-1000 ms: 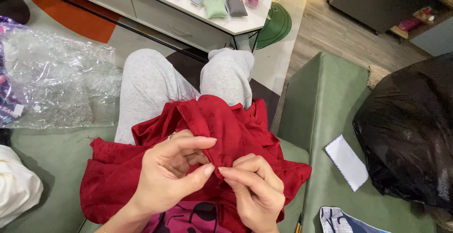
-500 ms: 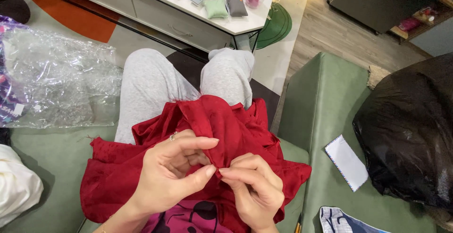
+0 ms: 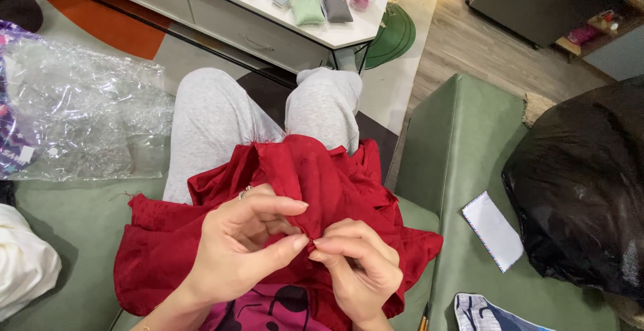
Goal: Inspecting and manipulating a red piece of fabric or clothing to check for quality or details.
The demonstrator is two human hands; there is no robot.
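Far left, a clear plastic bag lies crumpled on the green sofa. Red fabric sits bunched on the lap — over grey trousers. Left hand closed, thumb and fingers pinching a fold of the cloth; right hand curled, pinching the same fold, fingertips meeting. Further right — a white paper slip, then a black bag.

Clear plastic bag — perhaps envelope
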